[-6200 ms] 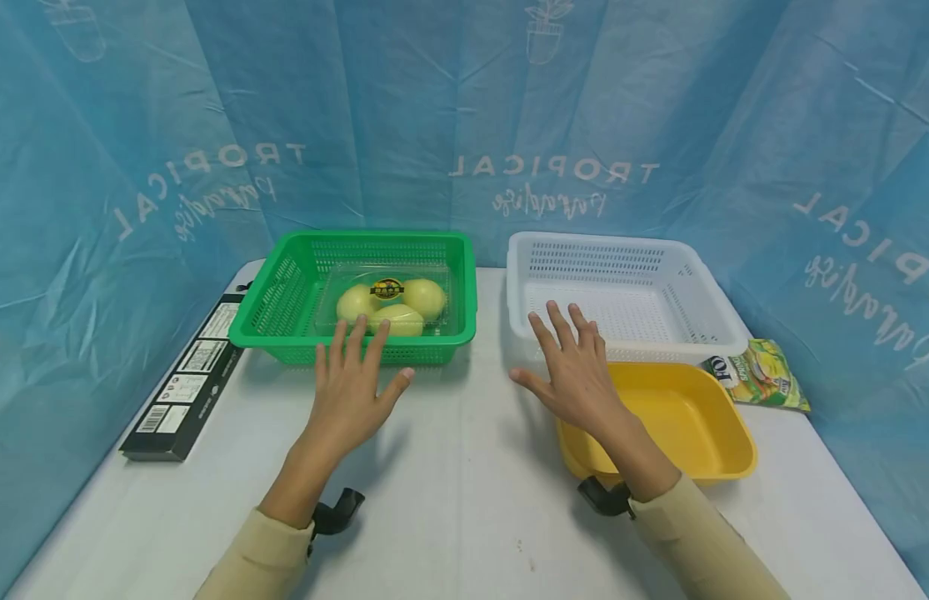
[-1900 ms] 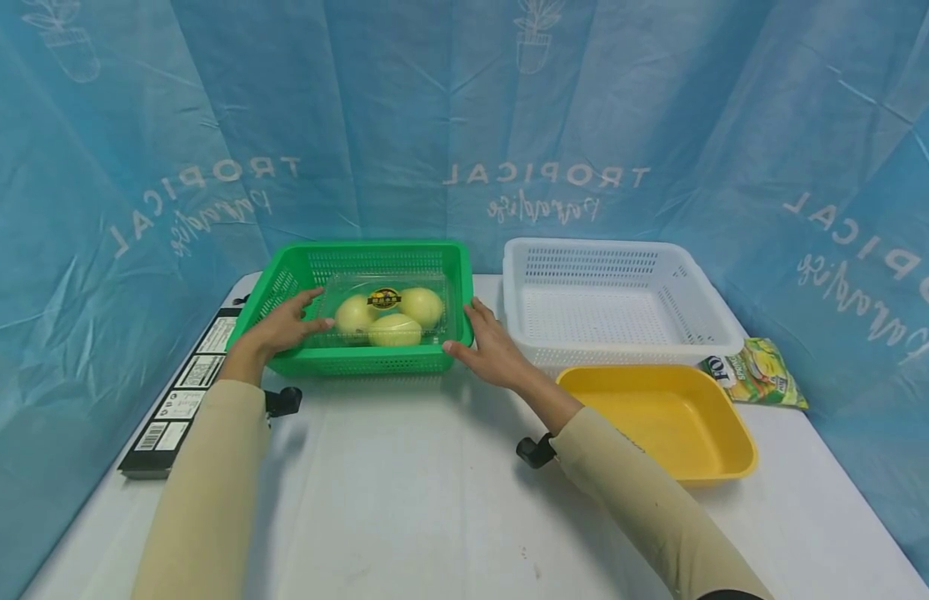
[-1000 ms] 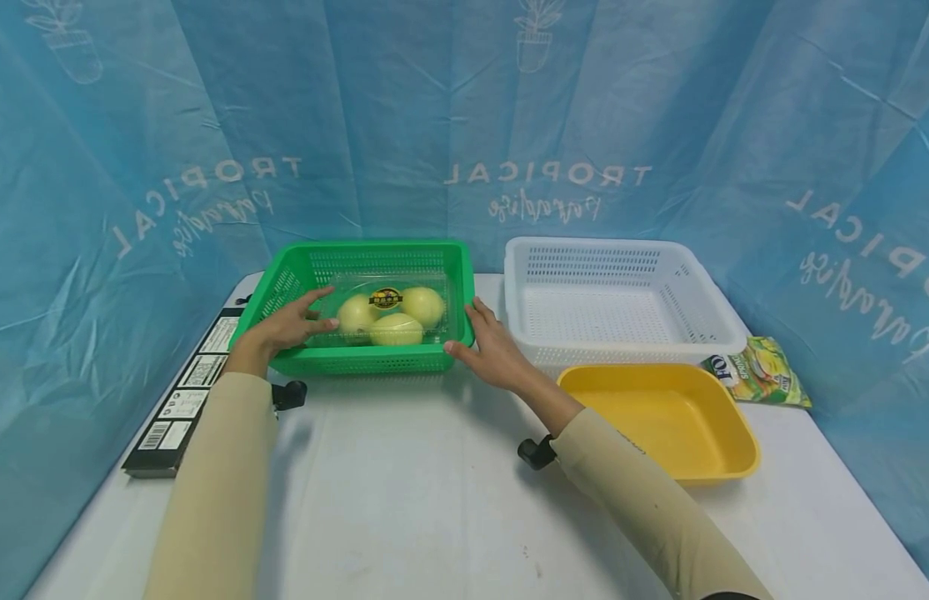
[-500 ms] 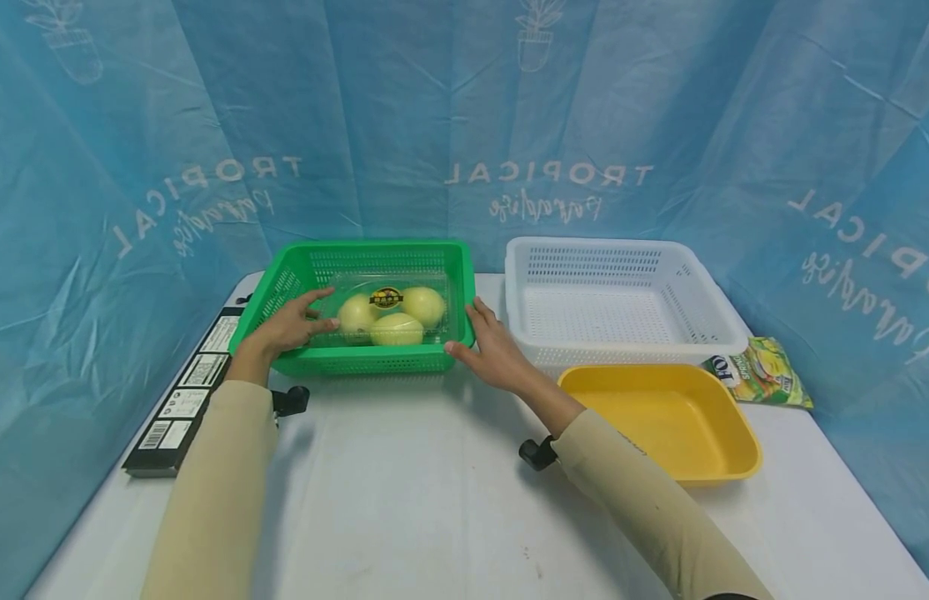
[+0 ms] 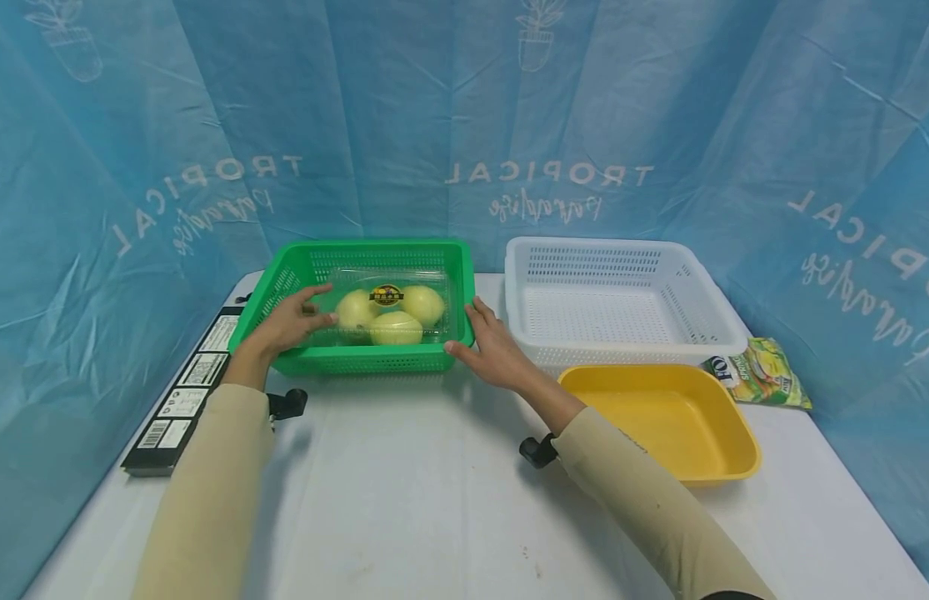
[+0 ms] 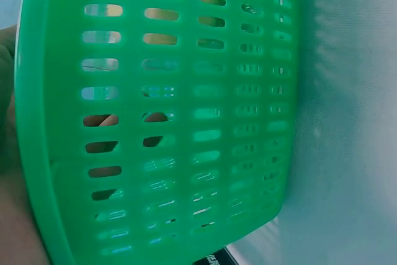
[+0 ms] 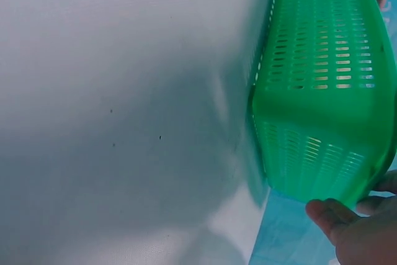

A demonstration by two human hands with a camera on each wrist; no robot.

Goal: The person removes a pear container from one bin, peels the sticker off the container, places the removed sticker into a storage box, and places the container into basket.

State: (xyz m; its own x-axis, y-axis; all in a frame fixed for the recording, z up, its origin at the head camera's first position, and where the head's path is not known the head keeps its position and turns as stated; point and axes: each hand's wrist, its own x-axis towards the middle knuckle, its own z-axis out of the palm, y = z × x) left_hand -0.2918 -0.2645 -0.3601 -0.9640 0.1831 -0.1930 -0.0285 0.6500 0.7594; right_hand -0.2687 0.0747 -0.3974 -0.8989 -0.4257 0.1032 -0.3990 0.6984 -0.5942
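A clear plastic fruit box (image 5: 434, 325) with a black and gold label holds pale yellow-green fruits (image 5: 397, 328). It sits inside a green perforated basket (image 5: 374, 361). My left hand (image 5: 287, 323) reaches over the basket's left rim and grips the left end of the box, thumb on the near side. In the left wrist view the basket wall mostly hides that hand. On the basket's right rim, my right hand (image 5: 496, 346) holds the edge. The right wrist view shows the thumb outside the basket corner and fingers of the right hand (image 7: 366, 234) over the rim.
A white perforated basket (image 5: 621, 350) stands to the right, with a yellow tub (image 5: 666, 425) in front of it. A green snack packet (image 5: 764, 375) lies at the far right. Along the left edge is a long black box (image 5: 182, 404). Blue curtains enclose the white table.
Both hands have come from above the table to the green basket. In the last half second the box's far edge has risen slightly with the left hand; the right hand has stayed still.
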